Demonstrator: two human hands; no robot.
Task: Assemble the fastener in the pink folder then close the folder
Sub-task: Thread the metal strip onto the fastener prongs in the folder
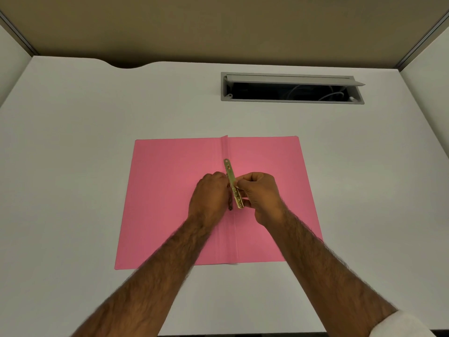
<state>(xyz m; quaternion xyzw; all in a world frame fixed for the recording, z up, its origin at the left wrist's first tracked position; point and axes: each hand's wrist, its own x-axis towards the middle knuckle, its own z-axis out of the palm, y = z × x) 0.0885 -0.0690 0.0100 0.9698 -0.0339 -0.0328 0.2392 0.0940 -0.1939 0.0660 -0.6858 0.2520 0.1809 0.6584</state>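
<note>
Pink folder (170,203) lies open on desk (73,142); right hand (261,198) grip pinching brass fastener bar (233,181) over spine, left hand (210,198) grip curled, contents unclear.

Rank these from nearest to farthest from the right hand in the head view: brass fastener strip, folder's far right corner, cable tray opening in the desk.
1. Brass fastener strip: pinched in the right hand, over the spine of the open pink folder.
2. Folder's far right corner: beyond the hand, to its right.
3. Cable tray opening: farthest, at the desk's back right.
</note>
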